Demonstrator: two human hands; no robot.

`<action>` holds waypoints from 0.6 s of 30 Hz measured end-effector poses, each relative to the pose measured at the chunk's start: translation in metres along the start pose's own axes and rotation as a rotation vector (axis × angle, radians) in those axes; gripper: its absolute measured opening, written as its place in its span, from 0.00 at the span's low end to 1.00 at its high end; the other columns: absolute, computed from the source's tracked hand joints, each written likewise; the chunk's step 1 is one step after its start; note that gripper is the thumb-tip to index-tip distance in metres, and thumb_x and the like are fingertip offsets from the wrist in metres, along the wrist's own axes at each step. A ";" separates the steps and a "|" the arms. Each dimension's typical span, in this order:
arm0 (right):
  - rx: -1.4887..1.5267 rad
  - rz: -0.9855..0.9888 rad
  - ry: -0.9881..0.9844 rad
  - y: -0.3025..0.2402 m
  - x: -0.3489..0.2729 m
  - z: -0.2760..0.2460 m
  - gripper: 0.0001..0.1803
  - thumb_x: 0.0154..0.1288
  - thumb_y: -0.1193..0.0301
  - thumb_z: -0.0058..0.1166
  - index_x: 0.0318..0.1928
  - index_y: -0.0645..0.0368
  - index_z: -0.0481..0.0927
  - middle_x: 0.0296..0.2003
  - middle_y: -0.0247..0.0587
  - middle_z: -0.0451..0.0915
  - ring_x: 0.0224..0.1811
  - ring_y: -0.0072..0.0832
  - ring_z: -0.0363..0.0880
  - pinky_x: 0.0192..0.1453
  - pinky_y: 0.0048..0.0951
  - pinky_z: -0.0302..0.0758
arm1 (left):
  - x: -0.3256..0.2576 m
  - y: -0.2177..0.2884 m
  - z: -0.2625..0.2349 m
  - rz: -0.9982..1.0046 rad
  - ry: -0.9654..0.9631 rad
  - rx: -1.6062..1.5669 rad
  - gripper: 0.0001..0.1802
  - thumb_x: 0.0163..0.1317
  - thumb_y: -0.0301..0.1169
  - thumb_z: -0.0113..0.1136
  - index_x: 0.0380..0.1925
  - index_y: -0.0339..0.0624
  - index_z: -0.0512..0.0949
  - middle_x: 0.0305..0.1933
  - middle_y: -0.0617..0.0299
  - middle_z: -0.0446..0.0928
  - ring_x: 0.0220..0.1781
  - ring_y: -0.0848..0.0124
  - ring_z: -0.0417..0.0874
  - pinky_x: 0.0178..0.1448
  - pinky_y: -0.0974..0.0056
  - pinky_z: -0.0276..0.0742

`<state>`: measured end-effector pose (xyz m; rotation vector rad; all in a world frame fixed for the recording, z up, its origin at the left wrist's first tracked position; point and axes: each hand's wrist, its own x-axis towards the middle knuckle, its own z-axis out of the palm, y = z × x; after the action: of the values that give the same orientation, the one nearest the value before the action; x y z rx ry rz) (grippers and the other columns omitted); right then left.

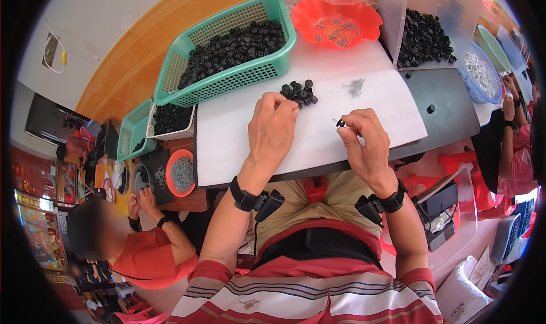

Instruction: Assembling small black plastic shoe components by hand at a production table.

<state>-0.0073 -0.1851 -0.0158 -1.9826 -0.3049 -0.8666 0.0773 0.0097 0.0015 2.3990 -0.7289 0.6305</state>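
Observation:
Between the thumb and fingertips of my right hand (367, 142) is a small black plastic part (340, 123) with a thin metal pin sticking out of it. My left hand (272, 125) reaches to the near edge of a small pile of round black plastic caps (306, 91). Its fingers are pinched together, and what lies between them is hidden. Both hands are over a white mat (227, 148) on the table. Right of the caps, a little heap of metal pins (356, 87) lies on the mat.
A green basket (227, 84) full of black caps and a red bowl (304, 20) with pins stand behind. At back right is a clear bin (392, 17) of black parts. A lone black piece (431, 108) sits on the dark tabletop. A co-worker (153, 250) sits at left.

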 end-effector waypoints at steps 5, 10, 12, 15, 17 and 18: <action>0.018 0.005 -0.002 0.000 0.000 0.000 0.13 0.67 0.76 0.66 0.49 0.63 0.79 0.42 0.46 0.80 0.30 0.33 0.81 0.34 0.30 0.80 | -0.008 -0.001 -0.002 -0.007 0.027 -0.193 0.05 0.63 0.22 0.67 0.38 0.35 0.82 0.49 0.54 0.84 0.43 0.61 0.87 0.48 0.62 0.85; 0.068 0.042 -0.010 0.001 -0.002 0.001 0.12 0.67 0.77 0.65 0.49 0.64 0.79 0.42 0.47 0.80 0.31 0.33 0.81 0.34 0.30 0.81 | -0.011 0.014 -0.009 -0.369 -0.038 -0.730 0.05 0.63 0.19 0.68 0.39 0.33 0.83 0.49 0.57 0.85 0.43 0.75 0.86 0.48 0.69 0.84; 0.078 0.047 -0.015 0.001 -0.002 0.001 0.11 0.67 0.78 0.65 0.48 0.65 0.79 0.42 0.47 0.80 0.32 0.33 0.81 0.35 0.30 0.81 | -0.012 0.015 -0.011 -0.388 -0.064 -0.739 0.07 0.63 0.18 0.69 0.41 0.32 0.83 0.49 0.58 0.85 0.42 0.76 0.86 0.48 0.70 0.84; 0.089 0.056 -0.010 0.000 -0.001 0.001 0.11 0.68 0.79 0.64 0.48 0.65 0.79 0.42 0.47 0.80 0.32 0.33 0.81 0.35 0.29 0.81 | -0.015 0.012 -0.011 -0.369 -0.114 -0.753 0.11 0.62 0.18 0.70 0.45 0.32 0.84 0.47 0.59 0.85 0.42 0.77 0.85 0.49 0.71 0.83; 0.097 0.059 -0.006 -0.001 -0.001 0.002 0.11 0.68 0.79 0.64 0.48 0.65 0.79 0.42 0.47 0.80 0.32 0.32 0.81 0.35 0.29 0.81 | -0.017 0.011 -0.010 -0.330 -0.137 -0.759 0.13 0.62 0.19 0.70 0.47 0.31 0.84 0.46 0.59 0.85 0.41 0.78 0.85 0.49 0.71 0.83; 0.108 0.063 -0.002 -0.001 -0.001 0.002 0.11 0.68 0.79 0.64 0.48 0.65 0.79 0.42 0.47 0.80 0.33 0.32 0.81 0.35 0.29 0.81 | -0.018 0.010 -0.010 -0.393 -0.157 -0.850 0.12 0.64 0.20 0.70 0.47 0.32 0.84 0.45 0.59 0.85 0.42 0.77 0.85 0.50 0.70 0.83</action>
<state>-0.0076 -0.1829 -0.0166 -1.8835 -0.2834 -0.7922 0.0547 0.0152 0.0028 1.7159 -0.4321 -0.0498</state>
